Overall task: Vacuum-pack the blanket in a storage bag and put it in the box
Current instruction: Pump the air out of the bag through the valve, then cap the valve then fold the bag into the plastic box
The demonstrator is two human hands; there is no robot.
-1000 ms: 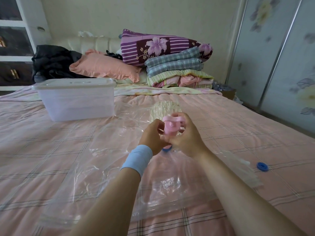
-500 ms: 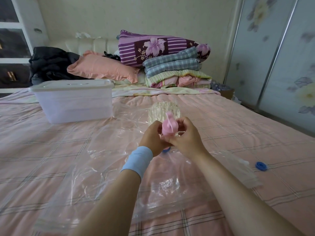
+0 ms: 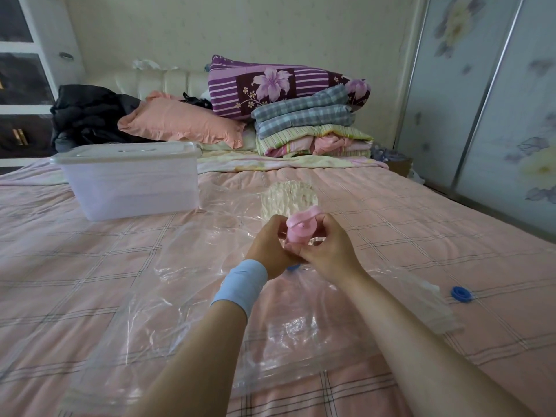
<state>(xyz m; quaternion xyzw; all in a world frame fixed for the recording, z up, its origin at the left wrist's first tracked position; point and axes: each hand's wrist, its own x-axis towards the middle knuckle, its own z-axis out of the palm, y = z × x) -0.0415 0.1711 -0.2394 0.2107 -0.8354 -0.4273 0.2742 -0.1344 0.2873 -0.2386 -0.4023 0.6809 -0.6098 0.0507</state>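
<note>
A clear storage bag lies flat on the pink checked bed. A crumpled cream blanket sits inside its far end. My left hand, with a light blue wristband, and my right hand meet over the bag's middle. Together they grip a small pink plastic piece from both sides. Just under the hands a bit of the bag's blue valve shows. A loose blue cap lies on the bed to the right. The translucent box, lid on, stands at the far left.
Folded quilts and a pink pillow are stacked at the headboard, with dark clothes to their left. Sliding wardrobe doors run along the right side of the bed.
The pink piece has turned between my fingers and now tilts with its wide end up to the right. Both hands stay in the same spot over the valve.
</note>
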